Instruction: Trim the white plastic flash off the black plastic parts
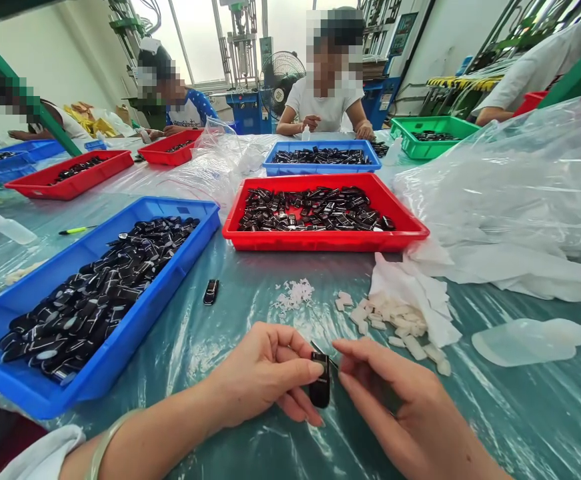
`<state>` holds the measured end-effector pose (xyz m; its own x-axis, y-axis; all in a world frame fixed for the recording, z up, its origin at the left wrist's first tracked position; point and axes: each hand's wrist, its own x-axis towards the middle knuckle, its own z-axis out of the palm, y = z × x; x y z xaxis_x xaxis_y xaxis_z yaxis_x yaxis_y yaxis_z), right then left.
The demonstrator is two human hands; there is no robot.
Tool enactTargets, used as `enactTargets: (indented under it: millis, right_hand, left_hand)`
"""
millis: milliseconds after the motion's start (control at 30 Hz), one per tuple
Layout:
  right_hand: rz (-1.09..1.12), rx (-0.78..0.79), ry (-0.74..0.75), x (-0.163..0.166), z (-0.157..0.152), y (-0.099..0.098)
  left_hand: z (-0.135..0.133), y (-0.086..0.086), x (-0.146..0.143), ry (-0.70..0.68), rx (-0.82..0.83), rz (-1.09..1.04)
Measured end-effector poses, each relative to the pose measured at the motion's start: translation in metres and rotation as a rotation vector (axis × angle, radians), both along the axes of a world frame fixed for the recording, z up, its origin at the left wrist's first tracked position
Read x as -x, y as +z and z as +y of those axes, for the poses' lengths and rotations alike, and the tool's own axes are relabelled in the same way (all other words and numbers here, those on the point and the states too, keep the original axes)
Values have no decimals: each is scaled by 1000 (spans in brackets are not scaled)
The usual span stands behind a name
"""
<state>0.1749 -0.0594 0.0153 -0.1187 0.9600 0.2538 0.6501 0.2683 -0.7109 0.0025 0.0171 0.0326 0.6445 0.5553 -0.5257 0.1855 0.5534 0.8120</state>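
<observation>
My left hand [265, 377] pinches a small glossy black plastic part [320, 383] between thumb and fingers, low in the middle of the view. My right hand [400, 407] meets it from the right, fingertips pressed together at the part's top edge on something thin that I cannot make out. One loose black part [211, 291] lies on the plastic-covered table [250, 280] ahead of my left hand. A blue tray [180, 267] of many such parts sits to my left; a red tray [320, 239] of them sits straight ahead.
White scraps [295, 293] and small white pieces on a cloth [410, 300] lie right of centre. Clear plastic bags [510, 180] pile at right, with a squeeze bottle [530, 340] lying flat. Other people sit at further blue, red and green trays beyond. A green pen [76, 230] lies left.
</observation>
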Motion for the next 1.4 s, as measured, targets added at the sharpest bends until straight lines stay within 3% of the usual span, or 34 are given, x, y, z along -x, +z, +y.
enactTargets:
  millis: [133,267,467,733,900,1233,1400]
  right_hand:
    - [-515,-115,-43,-12,-4,1]
    - [-636,-60,-42,-17,-6,-4]
    - [-358,204,-170,-18,1,8]
    - [402,263,-271,-26,6,34]
    - [476,168,-212,-29,1,34]
    - [618,227,-178,-19,-2,36]
    - [566,241,-113,-19,-5,34]
  left_hand:
    - [1,0,1,17,19,-15]
    - [2,-2,3,12,25,-33]
    - [1,-5,5,-36,41,-84]
    - [-1,-3,6,-126,132,-205]
    - [0,-3,6,-192,179,-266]
    - [-2,-5,10,-241,238,-309]
    - [0,-3,9,-269,229,-299]
